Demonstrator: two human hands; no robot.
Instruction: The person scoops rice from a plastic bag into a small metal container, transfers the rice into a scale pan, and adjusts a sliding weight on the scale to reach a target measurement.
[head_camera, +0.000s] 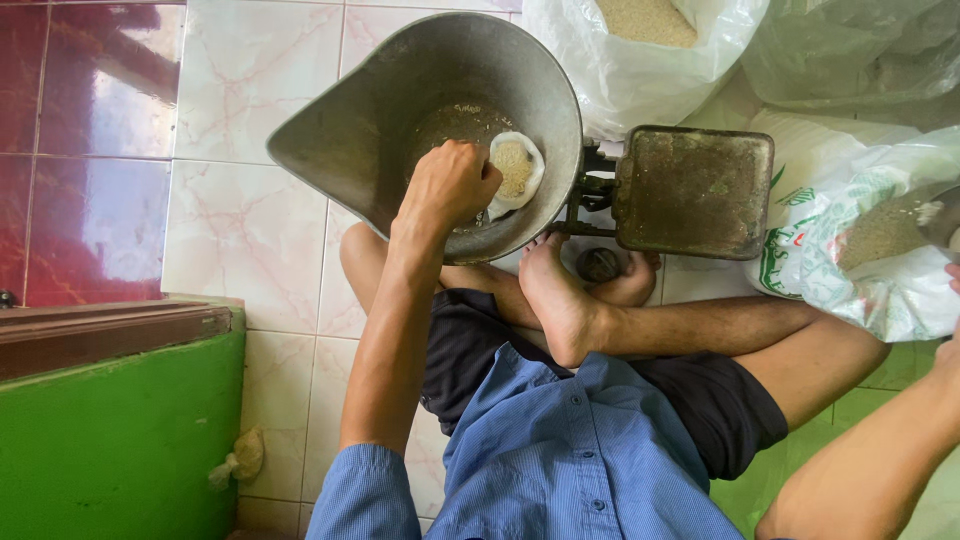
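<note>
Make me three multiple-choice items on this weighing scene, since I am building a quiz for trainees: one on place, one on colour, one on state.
1. Where is the left hand?
A. in the metal scale pan
B. on the flat platform
C. on the floor

2. What colour is the shirt?
A. red
B. blue
C. white

3. The small bag in the pan is:
A. tied shut
B. empty
C. open, with grain inside

Answers: 1 A, the hand rests inside the pan; 2 B, the cloth is blue; 3 C, grain shows in its open mouth.

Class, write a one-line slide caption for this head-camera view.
Seated cross-legged on tiles, a person's left hand holds a small grain-filled bag in a balance scale's metal pan.
</note>
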